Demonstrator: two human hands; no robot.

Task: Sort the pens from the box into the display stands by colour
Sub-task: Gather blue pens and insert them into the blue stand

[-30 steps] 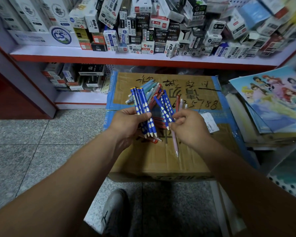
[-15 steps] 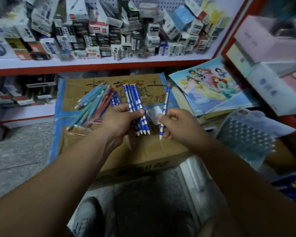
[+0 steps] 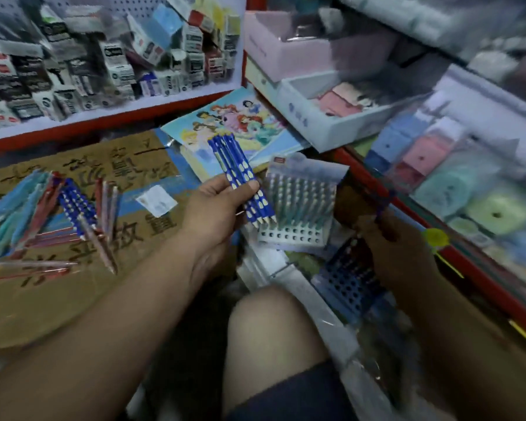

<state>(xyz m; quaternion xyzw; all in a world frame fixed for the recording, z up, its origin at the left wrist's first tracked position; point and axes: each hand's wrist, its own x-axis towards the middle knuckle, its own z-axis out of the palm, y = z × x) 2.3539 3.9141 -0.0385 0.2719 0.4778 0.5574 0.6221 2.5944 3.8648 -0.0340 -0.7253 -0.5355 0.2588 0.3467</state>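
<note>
Step in hand: I judge it is seating one pen in the blue stand [image 3: 343,278], the rack just below my right hand [image 3: 398,247].
Grip, right: fingers curled round a single blue pen [image 3: 383,205]. The view is smeared here, so I cannot tell which end points down.
Grip, left: my left hand [image 3: 216,208] is closed round a bundle of blue pens [image 3: 240,174], thumb across the barrels, tips fanned down and to the right.
Doing it well: bring the pen upright over a free hole, tip first, and push straight down, since a slanted entry could snag the next hole. Keep the bundle tight and lifted so no tip drags on the racks.
Between the hands: the pale stand [image 3: 289,237], just beyond the bundle's tips. It holds what look like greenish pens, so blue ones should pass it by.
Unsorted: loose pens [image 3: 73,205], red, light blue and dark blue, lie across the cardboard box [image 3: 58,305], well left of my left hand.
Left to do: most of that pile, by my reckoning.
</note>
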